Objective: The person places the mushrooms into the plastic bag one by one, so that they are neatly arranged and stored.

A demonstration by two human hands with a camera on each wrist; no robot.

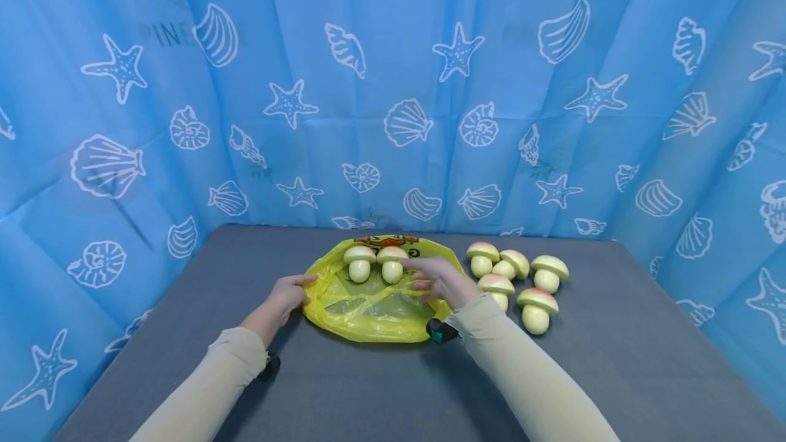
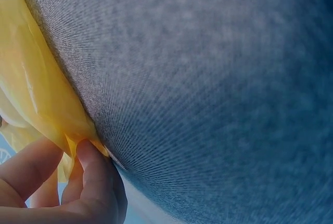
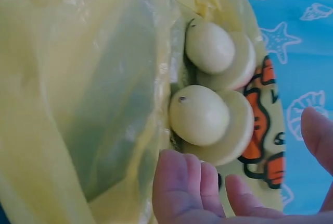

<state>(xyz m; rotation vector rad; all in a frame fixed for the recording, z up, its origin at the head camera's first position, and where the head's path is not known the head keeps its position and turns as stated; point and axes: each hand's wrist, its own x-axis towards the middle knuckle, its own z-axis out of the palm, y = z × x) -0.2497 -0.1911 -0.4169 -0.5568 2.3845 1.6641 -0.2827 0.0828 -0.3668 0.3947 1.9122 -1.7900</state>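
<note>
Setting: a blue curtain (image 1: 424,176) printed with white shells and starfish stands behind a grey table (image 1: 368,394); clock positions refer to the head view, with 12 o'clock toward the curtain. The right-hand bagged mushroom (image 1: 391,264), a pale model with a pink-tinged cap, lies within the outline of the yellow plastic bag (image 1: 368,329), near the bag's 12 o'clock edge. Its long axis runs approximately from 12 (cap) to 6 (stem). The left-hand bagged mushroom (image 1: 359,263) lies just beside it at 9 o'clock, nearly parallel. The right hand (image 1: 441,278) is the nearer of the two: from it, the right-hand bagged mushroom lies between 9 and 10 o'clock, close to the fingertips. Its fingers are loosely extended and slightly bent, with the thumb well apart, and grasp nothing; whether a fingertip touches the mushroom cannot be told. The left hand (image 1: 287,294), at the bag's 9 o'clock end, pinches a fold of the rim between thumb and fingers; from it, both bagged mushrooms lie between 2 and 3 o'clock. The bag's longer axis runs roughly from 9 to 3. Outside it, five loose mushrooms (image 1: 537,310) form a cluster between 2 and 4 o'clock from the right hand.
</note>
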